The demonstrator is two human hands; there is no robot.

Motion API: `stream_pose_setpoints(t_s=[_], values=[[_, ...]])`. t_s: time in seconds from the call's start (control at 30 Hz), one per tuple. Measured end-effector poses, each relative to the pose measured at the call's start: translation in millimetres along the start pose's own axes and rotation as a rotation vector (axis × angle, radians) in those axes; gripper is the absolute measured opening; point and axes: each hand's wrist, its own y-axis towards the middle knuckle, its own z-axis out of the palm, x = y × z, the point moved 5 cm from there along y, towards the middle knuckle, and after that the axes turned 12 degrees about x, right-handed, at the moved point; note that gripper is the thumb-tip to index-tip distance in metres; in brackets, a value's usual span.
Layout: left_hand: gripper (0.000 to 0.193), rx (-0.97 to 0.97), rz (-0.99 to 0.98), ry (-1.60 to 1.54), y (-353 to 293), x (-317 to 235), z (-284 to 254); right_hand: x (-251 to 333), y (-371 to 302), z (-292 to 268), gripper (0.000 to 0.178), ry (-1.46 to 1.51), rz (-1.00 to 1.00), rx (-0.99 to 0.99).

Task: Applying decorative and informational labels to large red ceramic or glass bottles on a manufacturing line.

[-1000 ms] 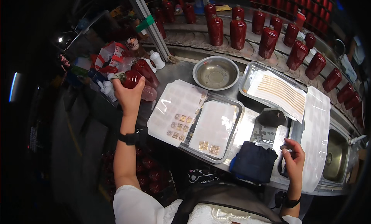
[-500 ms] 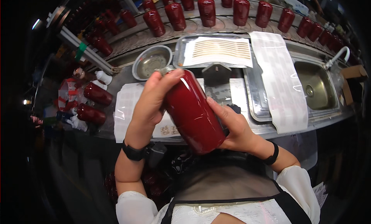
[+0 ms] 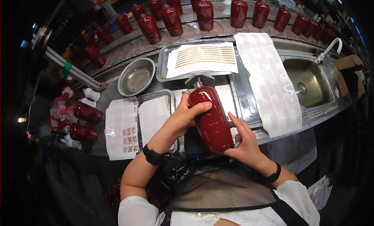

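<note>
A glossy dark-red glass bottle (image 3: 212,126) with a clear neck leans slightly in front of me, its neck pointing away. My left hand (image 3: 187,119) grips its upper part, thumb across the front face and fingers round the far side. At the lower right side and base, my right hand (image 3: 246,144) cradles the bottle between thumb and fingers. Behind the neck stands a dark angled holder (image 3: 199,76), partly hidden by the bottle. Left of my hands lie a white sheet with small gold-brown printed marks (image 3: 120,128) and a metal tray with white paper (image 3: 154,115).
A metal bowl (image 3: 136,76) sits beside a tray holding a gold-striped sheet (image 3: 204,56). A long white sheet (image 3: 269,83) lies left of the sink (image 3: 309,83). Red bottles (image 3: 204,15) line the curved conveyor behind. Two bottles (image 3: 83,132) lie on their sides at left.
The bottle has turned more upright and its neck now shows. My left hand has shifted from the neck end down onto the bottle's body. The view has swung, uncovering the papers at left.
</note>
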Motion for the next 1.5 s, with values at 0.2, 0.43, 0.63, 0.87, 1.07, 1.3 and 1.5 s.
stream_pose_setpoints(t_s=[0.2,0.43,0.63,0.87,1.07,1.3,1.5], values=[[0.064,-0.123,0.074,0.381,13.3,-19.9,-2.8,-13.2,13.8,14.3,0.098,-0.156,-0.114,-0.022],[0.073,-0.19,0.213,0.512,6.7,-8.2,-13.8,-24.7,-7.1,-35.7,0.054,-0.144,-0.144,-0.094],[0.06,-0.252,0.213,0.446,-32.7,4.8,-36.8,-77.2,-60.5,-112.7,0.017,-0.505,0.346,-0.191],[0.057,-0.303,0.233,0.307,-55.7,12.9,-33.0,-84.0,-58.5,-95.6,0.023,-0.682,0.203,-0.193],[0.047,-0.322,0.264,0.347,-64.6,15.5,-29.7,-87.0,-59.4,-96.2,0.025,-0.725,0.167,-0.163],[0.046,-0.317,0.257,0.341,-64.0,21.6,-35.6,-84.3,-59.8,-98.9,0.022,-0.735,0.156,-0.155],[0.046,-0.337,0.246,0.326,-68.8,25.2,-41.6,-83.9,-57.2,-99.2,0.018,-0.761,0.117,-0.131]])
